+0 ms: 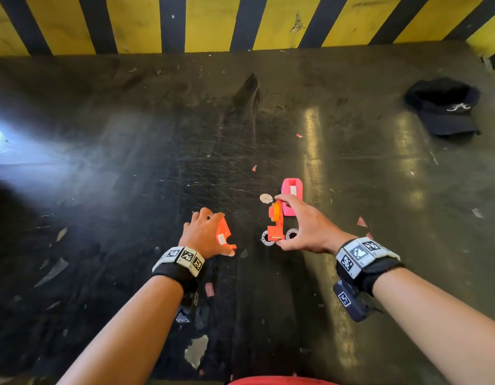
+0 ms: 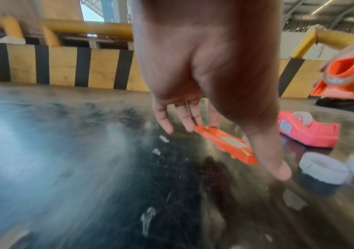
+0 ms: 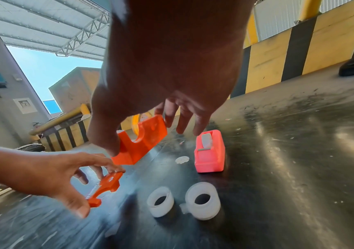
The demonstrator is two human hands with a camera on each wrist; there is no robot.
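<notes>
A right hand (image 1: 304, 226) pinches an orange plastic tape-dispenser shell (image 1: 276, 220) between thumb and forefinger, other fingers spread. Its open side faces left, likely to receive the flat orange plastic side panel (image 1: 223, 232), which a left hand (image 1: 204, 234) pinches end to end between thumb and fingertips.

A pink tape dispenser (image 1: 293, 190), two white rings (image 1: 292, 234) and a cap (image 1: 443, 107) lie on the scratched tabletop (image 1: 124, 190). Beside the dispenser lies a pale disc (image 1: 266, 198), perhaps paper.

Place: it looked like an industrial loading area.
Signs: hazard-striped barrier (image 1: 213, 23), yellow guard rails (image 2: 86, 27), steel truss roof (image 3: 82, 33).
</notes>
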